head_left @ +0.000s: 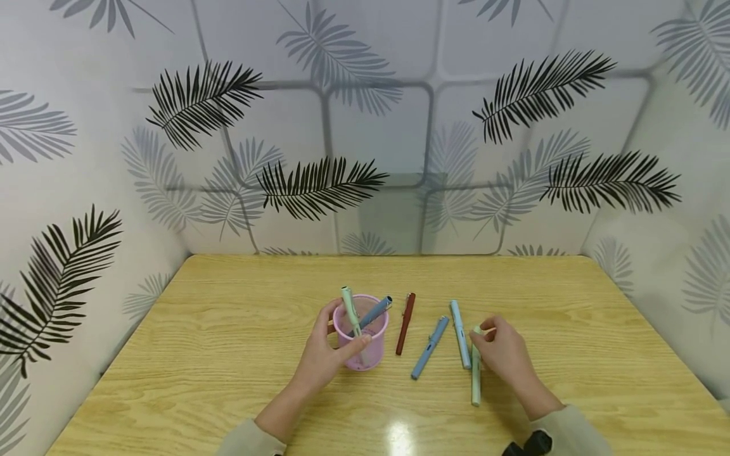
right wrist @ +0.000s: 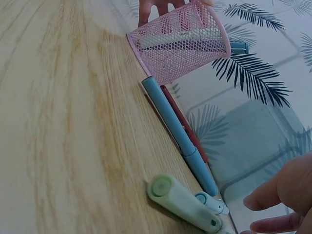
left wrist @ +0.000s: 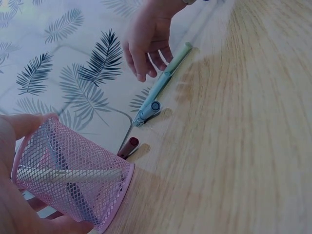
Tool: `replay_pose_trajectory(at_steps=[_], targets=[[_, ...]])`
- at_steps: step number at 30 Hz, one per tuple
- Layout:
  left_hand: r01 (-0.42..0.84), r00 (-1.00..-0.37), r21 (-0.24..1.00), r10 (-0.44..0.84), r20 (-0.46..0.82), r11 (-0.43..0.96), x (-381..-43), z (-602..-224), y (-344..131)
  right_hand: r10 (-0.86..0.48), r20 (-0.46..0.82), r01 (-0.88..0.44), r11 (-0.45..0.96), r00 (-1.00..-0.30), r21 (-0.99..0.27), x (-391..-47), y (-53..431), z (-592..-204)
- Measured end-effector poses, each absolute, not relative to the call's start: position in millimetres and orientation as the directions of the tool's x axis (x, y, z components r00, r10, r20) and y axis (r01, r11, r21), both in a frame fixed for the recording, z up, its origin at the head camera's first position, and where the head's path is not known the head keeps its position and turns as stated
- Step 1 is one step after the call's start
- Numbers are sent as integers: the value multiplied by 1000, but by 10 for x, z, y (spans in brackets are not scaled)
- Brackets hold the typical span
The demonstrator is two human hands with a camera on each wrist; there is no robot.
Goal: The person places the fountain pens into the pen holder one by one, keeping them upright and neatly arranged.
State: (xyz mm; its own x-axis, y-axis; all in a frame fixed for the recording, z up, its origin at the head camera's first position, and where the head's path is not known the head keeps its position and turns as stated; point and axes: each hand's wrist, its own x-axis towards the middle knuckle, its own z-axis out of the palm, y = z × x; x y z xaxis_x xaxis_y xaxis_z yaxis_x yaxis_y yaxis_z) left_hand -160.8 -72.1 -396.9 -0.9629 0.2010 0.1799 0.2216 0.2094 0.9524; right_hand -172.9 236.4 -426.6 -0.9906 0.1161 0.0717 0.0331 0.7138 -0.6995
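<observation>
My left hand (head_left: 326, 354) grips a pink mesh pen cup (head_left: 371, 354) standing upright on the table, fingers and thumb round its side. Leaning inside the cup are a pale green pen (head_left: 349, 304) and a blue pen (head_left: 376, 310). Over the cap end of another green pen (head_left: 476, 380) is my right hand (head_left: 504, 348). The right wrist view shows a gap between the thumb and fingers (right wrist: 265, 195), which appear apart from that pen. Beside it lies a light blue pen (head_left: 461, 335).
A darker blue pen (head_left: 430, 348) and a dark red pen (head_left: 405, 323) lie between the cup and the light blue pen. The wooden table (head_left: 228, 304) ends at a wall (head_left: 393, 215) with a leaf pattern.
</observation>
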Motion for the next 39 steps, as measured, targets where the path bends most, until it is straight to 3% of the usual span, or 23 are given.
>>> replay_pose_trajectory(at_steps=[18,39], targets=[[242,-959,949,197,203,201,-1621,-3997,-722,127,-56,132,748,-990,-650,-1768,2392,-4334],[233,-962,951,194,194,203,-1623,-3993,-722,131,-67,144,751,-989,-644,-1783,2425,-4332]])
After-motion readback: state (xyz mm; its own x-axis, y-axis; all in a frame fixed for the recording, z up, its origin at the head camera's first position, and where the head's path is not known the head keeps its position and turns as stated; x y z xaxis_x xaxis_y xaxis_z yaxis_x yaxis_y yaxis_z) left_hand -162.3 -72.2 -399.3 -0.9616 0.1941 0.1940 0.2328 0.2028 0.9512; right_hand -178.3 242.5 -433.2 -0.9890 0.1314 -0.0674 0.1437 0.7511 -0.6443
